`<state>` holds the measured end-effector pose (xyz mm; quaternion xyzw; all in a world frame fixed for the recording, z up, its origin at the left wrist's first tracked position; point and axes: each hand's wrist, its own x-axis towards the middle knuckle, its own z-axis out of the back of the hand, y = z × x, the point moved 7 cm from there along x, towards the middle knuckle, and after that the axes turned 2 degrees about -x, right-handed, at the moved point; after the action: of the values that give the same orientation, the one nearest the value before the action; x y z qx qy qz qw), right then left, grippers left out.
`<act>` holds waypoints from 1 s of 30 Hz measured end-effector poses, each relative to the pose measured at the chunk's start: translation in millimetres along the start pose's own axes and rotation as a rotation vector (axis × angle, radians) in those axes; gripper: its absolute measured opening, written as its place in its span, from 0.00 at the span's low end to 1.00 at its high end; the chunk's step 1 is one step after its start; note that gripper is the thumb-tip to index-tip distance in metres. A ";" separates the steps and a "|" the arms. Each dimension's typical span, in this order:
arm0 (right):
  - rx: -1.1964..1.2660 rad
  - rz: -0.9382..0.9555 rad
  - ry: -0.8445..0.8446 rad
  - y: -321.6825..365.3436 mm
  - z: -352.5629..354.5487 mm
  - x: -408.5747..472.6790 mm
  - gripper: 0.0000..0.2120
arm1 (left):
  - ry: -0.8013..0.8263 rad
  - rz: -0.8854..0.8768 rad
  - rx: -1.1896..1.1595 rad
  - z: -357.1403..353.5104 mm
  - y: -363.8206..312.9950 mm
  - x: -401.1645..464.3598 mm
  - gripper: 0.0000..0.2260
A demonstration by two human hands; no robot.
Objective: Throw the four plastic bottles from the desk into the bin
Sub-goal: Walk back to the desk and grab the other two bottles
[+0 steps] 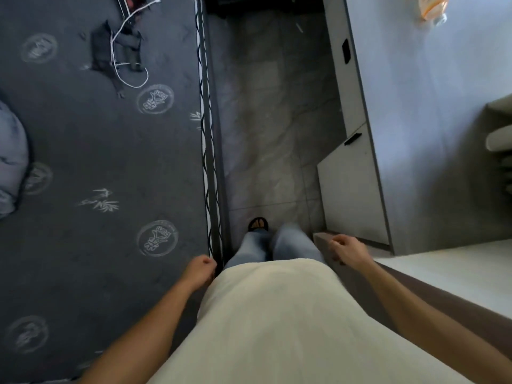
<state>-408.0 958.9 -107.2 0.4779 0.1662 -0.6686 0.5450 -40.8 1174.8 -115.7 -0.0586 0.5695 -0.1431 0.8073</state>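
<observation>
One clear plastic bottle (433, 8) with an orange label lies at the top right corner, on the pale desk surface (410, 79). No bin is in view. My left hand (201, 270) hangs at my side near the bed's edge, fingers curled with nothing in them. At my other side, by the corner of a white surface, my right hand (346, 249) is likewise loosely closed and empty. Both hands are far from the bottle.
A bed with a dark grey patterned mat (110, 176) fills the left, with a black pouch and white cord (122, 51) on it. A narrow tiled floor strip (271, 120) runs ahead between the bed and white cabinet doors (352, 173). My legs and a sandal (259, 224) show below.
</observation>
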 end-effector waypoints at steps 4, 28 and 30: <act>0.009 -0.116 0.033 -9.5 10.4 10.7 0.09 | -0.030 -0.054 -0.039 39.7 -103.9 32.9 0.07; 0.173 0.094 -0.024 332.7 233.4 271.9 0.13 | 0.010 0.030 0.211 188.0 -333.2 171.9 0.10; 0.218 0.100 -0.033 366.4 246.9 290.6 0.12 | 0.025 0.045 0.245 207.9 -346.6 183.7 0.09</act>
<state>-181.1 481.3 -115.6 0.5311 0.0594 -0.6623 0.5251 153.9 775.9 -120.7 0.0550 0.5590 -0.1940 0.8042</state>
